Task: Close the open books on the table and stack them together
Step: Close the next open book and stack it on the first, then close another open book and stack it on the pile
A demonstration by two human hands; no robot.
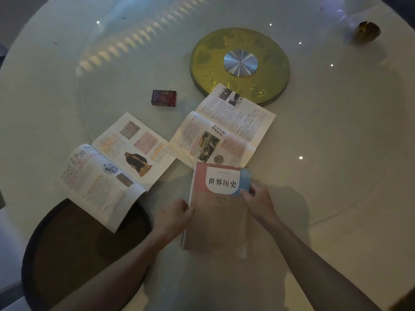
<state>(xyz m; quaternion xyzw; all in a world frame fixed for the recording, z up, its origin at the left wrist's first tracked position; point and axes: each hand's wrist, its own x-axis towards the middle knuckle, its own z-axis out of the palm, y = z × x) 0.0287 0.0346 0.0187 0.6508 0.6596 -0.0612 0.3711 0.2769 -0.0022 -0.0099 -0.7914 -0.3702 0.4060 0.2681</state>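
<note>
A closed book (216,212) with a pink, white and blue cover lies near the table's front edge. My left hand (174,215) grips its left edge, and my right hand (258,200) pinches its right edge near the top. Two books lie open, pages up. One open book (116,167) is to the left, its near corner hanging over the table edge. The other open book (222,129) is just beyond the closed one, its far page resting on the yellow disc.
A round white table (336,131) carries a yellow turntable disc (240,63) with a metal hub. A small dark red box (164,98) stands left of the far book. A dark round stool (74,250) sits below the table edge. A brass object (368,31) is far right.
</note>
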